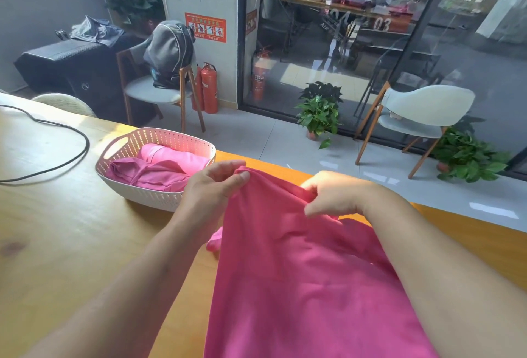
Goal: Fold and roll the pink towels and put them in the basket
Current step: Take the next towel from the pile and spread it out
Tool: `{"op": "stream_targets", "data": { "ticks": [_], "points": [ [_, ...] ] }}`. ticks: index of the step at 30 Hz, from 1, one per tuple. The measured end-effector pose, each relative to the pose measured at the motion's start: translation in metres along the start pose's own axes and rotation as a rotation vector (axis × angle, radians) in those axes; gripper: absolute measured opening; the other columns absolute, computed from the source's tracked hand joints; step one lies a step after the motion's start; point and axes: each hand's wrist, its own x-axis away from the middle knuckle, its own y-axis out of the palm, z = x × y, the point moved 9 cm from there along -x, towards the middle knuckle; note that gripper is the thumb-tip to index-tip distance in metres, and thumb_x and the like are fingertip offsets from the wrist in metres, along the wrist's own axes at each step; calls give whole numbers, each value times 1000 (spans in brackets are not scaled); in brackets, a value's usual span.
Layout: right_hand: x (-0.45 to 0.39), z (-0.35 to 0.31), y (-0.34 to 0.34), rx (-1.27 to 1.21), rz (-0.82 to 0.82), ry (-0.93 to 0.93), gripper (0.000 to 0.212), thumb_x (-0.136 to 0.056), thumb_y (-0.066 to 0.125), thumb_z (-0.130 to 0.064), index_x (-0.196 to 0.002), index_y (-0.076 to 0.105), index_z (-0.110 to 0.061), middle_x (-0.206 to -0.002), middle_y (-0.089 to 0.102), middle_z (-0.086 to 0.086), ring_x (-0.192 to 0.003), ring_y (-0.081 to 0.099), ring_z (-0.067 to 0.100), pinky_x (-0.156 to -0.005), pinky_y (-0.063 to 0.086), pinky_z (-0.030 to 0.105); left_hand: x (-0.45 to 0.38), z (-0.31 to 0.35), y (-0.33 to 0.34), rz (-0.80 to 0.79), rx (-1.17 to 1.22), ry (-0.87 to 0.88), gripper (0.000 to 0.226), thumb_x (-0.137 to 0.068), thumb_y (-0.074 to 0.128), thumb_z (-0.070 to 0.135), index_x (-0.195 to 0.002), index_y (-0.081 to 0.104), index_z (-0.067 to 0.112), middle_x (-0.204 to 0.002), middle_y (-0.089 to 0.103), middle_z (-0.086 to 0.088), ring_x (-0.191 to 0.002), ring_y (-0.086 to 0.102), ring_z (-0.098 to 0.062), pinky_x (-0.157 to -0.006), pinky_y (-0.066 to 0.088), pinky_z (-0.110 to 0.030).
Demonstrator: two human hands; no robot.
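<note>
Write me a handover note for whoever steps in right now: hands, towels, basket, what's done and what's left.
Left hand: pinching the top edge of the pink towel.
Right hand: gripping the same edge further right; the towel is lifted and hangs down over the table.
Basket: on the table to the left, already holding pink towels, one of them rolled.
Done: those towels are in the basket.
Left: fold and roll the held towel and put it in the basket.

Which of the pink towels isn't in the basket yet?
The large pink towel held up over the table, pinched along its top edge by the left hand and right hand. The other pink towels already lie in the basket.
</note>
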Motion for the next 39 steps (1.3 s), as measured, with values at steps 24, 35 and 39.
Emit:
{"op": "stream_targets", "data": {
  "ticks": [24,35,39],
  "points": [
    [48,96,63,-59,-6,161,28,-73,71,-53,-80,70,-26,-65,61,-11,-62,59,8,-49,37,17,-14,-3,-2,311,-704,420,10,-98,49,9,-99,49,19,-85,58,0,-82,56,-27,-79,42,-35],
    [28,151,54,-225,254,395,28,-72,76,-48,-89,71,-26,-79,67,-15,-82,64,11,-71,49,24,-30,-22,13,272,-962,299,10,-98,45,19,-95,52,24,-71,59,-2,-73,53,-31,-68,37,-36],
    [26,133,73,-131,59,290,13,-81,66,-30,-72,71,-23,-74,69,-12,-83,66,18,-63,49,23,-33,-33,21,216,-1189,365,10,-98,44,16,-90,49,20,-69,49,3,-66,48,-30,-62,34,-35]
  ]
}}
